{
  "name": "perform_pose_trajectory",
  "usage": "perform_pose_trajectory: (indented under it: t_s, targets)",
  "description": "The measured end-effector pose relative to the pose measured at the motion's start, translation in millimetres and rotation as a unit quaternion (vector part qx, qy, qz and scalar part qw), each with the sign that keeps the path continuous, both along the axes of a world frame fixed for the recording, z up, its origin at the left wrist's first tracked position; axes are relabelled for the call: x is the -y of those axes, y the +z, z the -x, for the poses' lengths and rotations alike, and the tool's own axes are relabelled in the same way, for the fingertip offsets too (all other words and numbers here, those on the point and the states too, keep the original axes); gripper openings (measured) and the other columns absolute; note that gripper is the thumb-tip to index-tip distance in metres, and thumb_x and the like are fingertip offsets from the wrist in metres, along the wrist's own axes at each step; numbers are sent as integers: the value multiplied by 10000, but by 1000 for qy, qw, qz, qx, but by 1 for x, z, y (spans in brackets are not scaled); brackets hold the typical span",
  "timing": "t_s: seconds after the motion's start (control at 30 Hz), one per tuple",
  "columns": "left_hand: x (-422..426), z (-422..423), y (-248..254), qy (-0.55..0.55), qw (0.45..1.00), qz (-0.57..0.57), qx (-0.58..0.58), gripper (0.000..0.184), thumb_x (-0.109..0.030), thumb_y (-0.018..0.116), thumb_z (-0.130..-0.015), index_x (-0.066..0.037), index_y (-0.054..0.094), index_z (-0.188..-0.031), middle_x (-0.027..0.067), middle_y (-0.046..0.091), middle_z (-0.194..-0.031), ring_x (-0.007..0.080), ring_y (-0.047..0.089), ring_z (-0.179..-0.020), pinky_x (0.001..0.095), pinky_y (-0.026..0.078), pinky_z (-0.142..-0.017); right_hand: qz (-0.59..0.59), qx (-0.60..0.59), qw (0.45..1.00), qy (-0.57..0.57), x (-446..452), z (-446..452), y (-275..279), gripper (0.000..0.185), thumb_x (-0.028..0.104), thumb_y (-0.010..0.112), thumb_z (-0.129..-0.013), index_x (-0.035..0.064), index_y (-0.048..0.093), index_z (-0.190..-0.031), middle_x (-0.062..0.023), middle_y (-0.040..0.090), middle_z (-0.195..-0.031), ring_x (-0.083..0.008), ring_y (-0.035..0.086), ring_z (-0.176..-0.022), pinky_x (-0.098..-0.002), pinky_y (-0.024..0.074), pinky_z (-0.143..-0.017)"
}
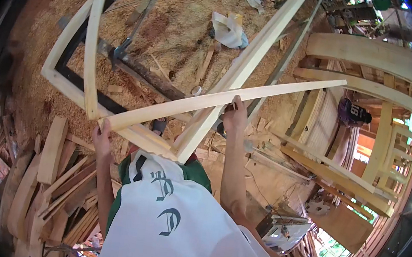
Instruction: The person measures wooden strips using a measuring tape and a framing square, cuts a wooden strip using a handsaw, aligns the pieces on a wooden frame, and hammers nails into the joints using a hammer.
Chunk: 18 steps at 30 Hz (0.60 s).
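A long, slightly curved wooden slat (pixel 183 104) lies slantwise across my view, its tapered far end at the upper right. At its near left end, my left hand (pixel 102 134) is closed on the wood. My right hand (pixel 236 114) grips the slat from below, near its middle, with the fingers partly hidden. Under the slat runs a thick straight beam (pixel 261 51), part of an angular wooden frame (pixel 61 81). Another slat (pixel 92 44) rests on that frame at the left, its lower end close to my left hand.
Scrap boards (pixel 50 156) are piled at the lower left. Sawdust covers the ground, where a white plastic bag (pixel 227 32) lies. At the right stands a large wooden structure (pixel 372 56), with a person (pixel 352 113) beyond it. A metal-topped machine (pixel 283 228) is at lower right.
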<state>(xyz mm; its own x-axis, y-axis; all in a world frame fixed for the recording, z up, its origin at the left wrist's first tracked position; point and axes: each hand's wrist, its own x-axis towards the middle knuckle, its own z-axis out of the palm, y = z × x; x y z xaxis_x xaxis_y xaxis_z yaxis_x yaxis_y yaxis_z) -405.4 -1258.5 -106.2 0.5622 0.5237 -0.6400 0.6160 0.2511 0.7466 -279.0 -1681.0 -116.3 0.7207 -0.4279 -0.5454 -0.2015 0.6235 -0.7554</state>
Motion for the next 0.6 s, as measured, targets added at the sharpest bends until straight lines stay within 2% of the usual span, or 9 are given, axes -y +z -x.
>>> perform_pose_trajectory:
  t_s: [0.13, 0.23, 0.3, 0.37, 0.4, 0.47, 0.5, 0.53, 0.6]
  targets:
    - [-15, 7, -21, 2, 997, 74, 28, 328, -349, 698, -966, -74, 635, -1133, -52, 570, -874, 35, 446, -648, 198, 323, -528, 13, 0, 998, -59, -12, 3, -11, 207, 121, 620, -984, 42, 596, -1174, -57, 654, -1053, -198, 612, -987, -354, 492, -872]
    - [-18, 18, -39, 16, 996, 85, 30, 287, -322, 709, -960, -88, 628, -1104, -55, 565, -824, 25, 446, -627, 192, 314, -508, 108, 6, 992, -69, -31, 19, -20, 309, 171, 680, -955, -2, 600, -1198, -56, 627, -1023, -177, 571, -963, -343, 469, -870]
    - [-23, 21, -38, 29, 997, 64, 19, 278, -325, 711, -958, -93, 631, -1089, -57, 567, -799, 28, 461, -625, 204, 338, -516, 363, -92, 926, -52, -34, 32, -25, 323, 169, 686, -952, -25, 589, -1191, -48, 590, -994, -197, 543, -931, -344, 458, -903]
    - [-10, 11, -23, 31, 999, 42, 10, 264, -335, 708, -958, -101, 646, -1062, -56, 585, -807, 36, 480, -626, 217, 361, -524, 571, -77, 810, -103, -67, 31, 14, 318, 147, 692, -921, -42, 587, -1154, -83, 590, -973, -245, 557, -905, -381, 464, -892]
    - [-7, 6, -17, 26, 998, 47, 22, 260, -344, 706, -958, -105, 655, -1048, -56, 596, -818, 40, 488, -626, 223, 371, -527, 555, -75, 823, -90, -85, 33, 33, 318, 147, 692, -921, -42, 587, -1154, -83, 590, -973, -245, 557, -905, -381, 464, -892]
    - [-8, 5, -15, 7, 999, 42, 2, 319, -391, 706, -955, -103, 607, -1050, -40, 577, -826, 51, 492, -646, 222, 385, -549, 632, 43, 756, 162, -112, 37, 68, 276, 80, 687, -880, -31, 608, -1120, -123, 600, -975, -306, 569, -927, -406, 465, -899]
    - [-6, 3, -10, 10, 999, 32, 3, 319, -391, 706, -955, -103, 607, -1050, -40, 577, -826, 51, 492, -646, 222, 385, -549, 561, 88, 769, 294, -131, 35, 80, 290, 167, 734, -873, 24, 659, -1114, -147, 634, -993, -324, 586, -986, -410, 471, -884]
    - [-4, 1, -5, 4, 999, 33, -1, 328, -406, 710, -949, -103, 616, -1031, -43, 572, -821, 49, 488, -651, 225, 386, -551, 543, 98, 733, 398, -153, 35, 84, 271, 159, 738, -854, 38, 678, -1089, -143, 644, -1032, -333, 579, -1034, -415, 471, -900]
    - [-4, 2, 2, -6, 999, 33, -1, 337, -421, 714, -943, -103, 624, -1012, -45, 567, -815, 47, 484, -655, 227, 387, -552, 527, 180, 651, 516, -199, 35, 87, 257, 149, 743, -817, 64, 701, -1056, -130, 652, -1050, -343, 574, -1064, -425, 476, -904]
